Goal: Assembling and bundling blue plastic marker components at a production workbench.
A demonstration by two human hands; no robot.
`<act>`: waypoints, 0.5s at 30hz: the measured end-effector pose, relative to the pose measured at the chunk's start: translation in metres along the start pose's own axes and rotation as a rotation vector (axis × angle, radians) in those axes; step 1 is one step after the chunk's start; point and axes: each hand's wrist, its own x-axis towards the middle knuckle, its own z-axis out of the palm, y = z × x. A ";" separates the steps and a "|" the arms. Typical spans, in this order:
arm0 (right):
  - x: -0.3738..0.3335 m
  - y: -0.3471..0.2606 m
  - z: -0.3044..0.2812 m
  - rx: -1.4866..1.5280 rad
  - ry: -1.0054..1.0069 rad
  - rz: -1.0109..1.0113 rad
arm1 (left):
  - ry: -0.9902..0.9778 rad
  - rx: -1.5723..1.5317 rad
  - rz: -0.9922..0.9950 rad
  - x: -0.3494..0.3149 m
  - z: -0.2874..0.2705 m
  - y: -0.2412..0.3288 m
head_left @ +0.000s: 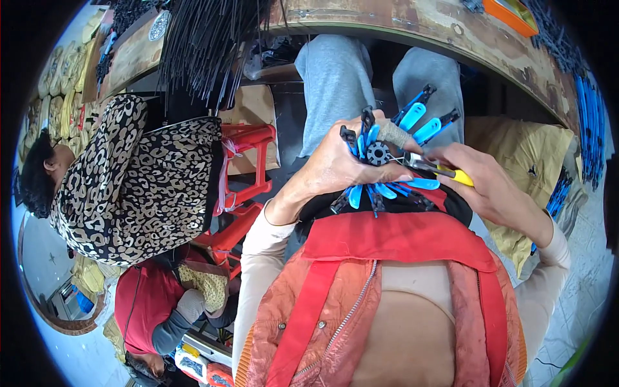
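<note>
My left hand (330, 166) is closed around an umbrella frame (378, 153), its notched black hub facing up between thumb and forefinger. Bright blue strips and black jointed ribs fan out from the hub on all sides. A beige wrap covers one finger of this hand. My right hand (487, 177) grips pliers with a yellow handle (463, 178). Their metal jaws are close to the hub's right side, where a thin wire shows; whether the jaws pinch it is unclear. The frame is above my lap, in front of a red apron (400, 235).
A worn wooden table (412, 19) curves across the top, with black rods (206, 45) hanging over it and an orange tray (511, 16). Blue ribs (590, 129) stand at right beside brown sacking (516, 187). Left are red stools (248, 161) and a person in a patterned jacket (142, 187).
</note>
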 end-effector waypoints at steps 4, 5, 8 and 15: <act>-0.006 -0.005 -0.002 -0.054 -0.004 0.057 | -0.055 0.099 -0.011 0.002 -0.002 0.003; -0.004 -0.006 -0.004 -0.076 0.006 0.028 | -0.022 0.035 -0.014 0.003 0.000 0.004; 0.001 -0.012 -0.006 -0.100 -0.004 0.014 | 0.018 0.010 -0.029 0.004 -0.001 0.011; 0.005 -0.012 -0.006 -0.095 -0.039 0.021 | 0.007 -0.030 -0.010 0.003 -0.002 0.009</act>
